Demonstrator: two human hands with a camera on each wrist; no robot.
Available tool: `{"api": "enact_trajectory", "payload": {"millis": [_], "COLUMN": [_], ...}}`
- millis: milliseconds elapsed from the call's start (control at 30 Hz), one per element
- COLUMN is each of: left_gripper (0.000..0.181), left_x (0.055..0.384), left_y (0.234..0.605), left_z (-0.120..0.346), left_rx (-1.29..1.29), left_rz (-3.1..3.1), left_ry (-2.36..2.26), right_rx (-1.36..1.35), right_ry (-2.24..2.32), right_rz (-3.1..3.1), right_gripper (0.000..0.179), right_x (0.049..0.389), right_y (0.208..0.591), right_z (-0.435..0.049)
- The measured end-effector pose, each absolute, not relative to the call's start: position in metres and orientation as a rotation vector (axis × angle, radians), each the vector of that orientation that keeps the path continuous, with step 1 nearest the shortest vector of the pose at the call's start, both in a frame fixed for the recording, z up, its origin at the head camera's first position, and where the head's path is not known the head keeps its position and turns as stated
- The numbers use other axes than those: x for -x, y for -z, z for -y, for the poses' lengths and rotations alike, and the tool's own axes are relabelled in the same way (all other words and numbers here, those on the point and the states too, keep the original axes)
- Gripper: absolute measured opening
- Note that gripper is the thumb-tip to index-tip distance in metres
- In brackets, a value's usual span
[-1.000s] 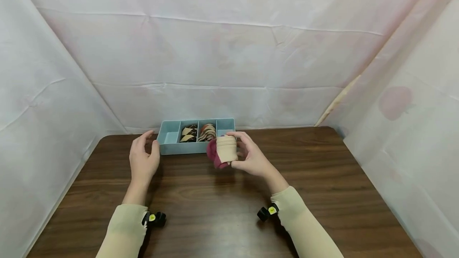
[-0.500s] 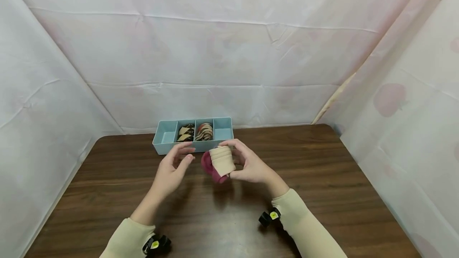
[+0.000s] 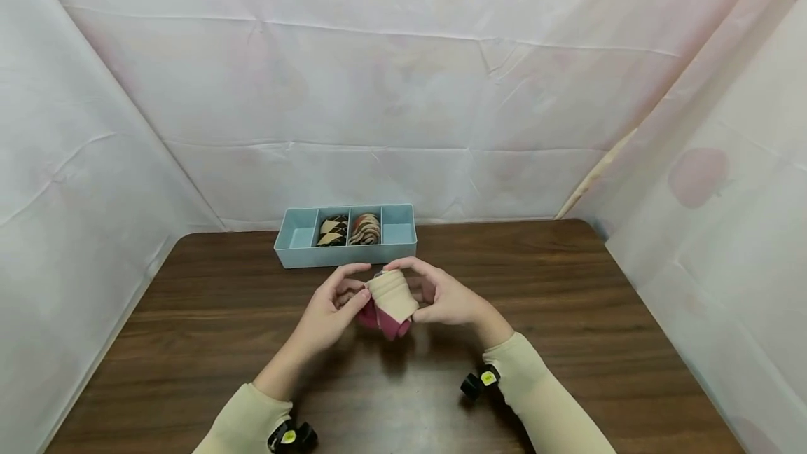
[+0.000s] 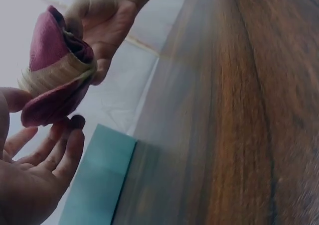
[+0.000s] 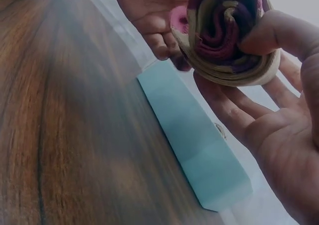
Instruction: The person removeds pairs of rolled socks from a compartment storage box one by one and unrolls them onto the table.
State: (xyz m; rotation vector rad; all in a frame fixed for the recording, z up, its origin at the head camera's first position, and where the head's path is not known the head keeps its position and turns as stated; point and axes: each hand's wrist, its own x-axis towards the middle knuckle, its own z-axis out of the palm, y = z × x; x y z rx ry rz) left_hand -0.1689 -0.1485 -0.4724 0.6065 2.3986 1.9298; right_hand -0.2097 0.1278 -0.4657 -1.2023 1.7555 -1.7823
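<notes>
Shift of the rolled sock [image 3: 392,295]: since a second ago it has come toward 6 o'clock, away from the tray [image 3: 315,256], and the left hand [image 3: 330,307] has swung over from the tray's 9 o'clock end to meet it.
Where it is: up above the table [image 3: 567,265], between the two hands, cream band uppermost, magenta below.
Right hand [image 3: 450,298]: at the sock's 3 o'clock, gripping it, thumb against the coiled end and fingers around the far side.
Left hand: at the sock's 9 o'clock, thumb and curved fingers pinching its edge.
Tray: pale blue, four compartments, at 11 o'clock from the sock; counting from 9 o'clock, a diamond-patterned roll [image 3: 332,230] sits in the second and a striped roll [image 3: 365,230] in the third.
Sleeves: cream, left sleeve [image 3: 242,419] at 7 o'clock, right sleeve [image 3: 548,398] at 5.
Table: dark brown wood.
Cloth [image 3: 378,90]: pale, hanging from 9 o'clock through 12 to 3.
</notes>
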Motion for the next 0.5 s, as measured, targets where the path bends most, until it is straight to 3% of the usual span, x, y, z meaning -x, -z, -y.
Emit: {"api": "enact_trajectory", "payload": {"millis": [267,500], "left_gripper": [0.040,0.030], "left_x": [0.167,0.168], "left_y": [0.477,0.484], "left_z": [0.146,0.143], "left_rx": [-0.480,-0.294], "left_rz": [-2.294,-2.245], "left_ry": [-2.027,-2.106], "right_rx": [1.209,1.204], "right_ry": [1.770,1.743], "right_rz": [-1.928,-2.122], "right_gripper": [0.081,0.053], "right_x": [0.214,0.213], "right_y": [0.475,0.475], "right_z": [-0.126,-0.122]}}
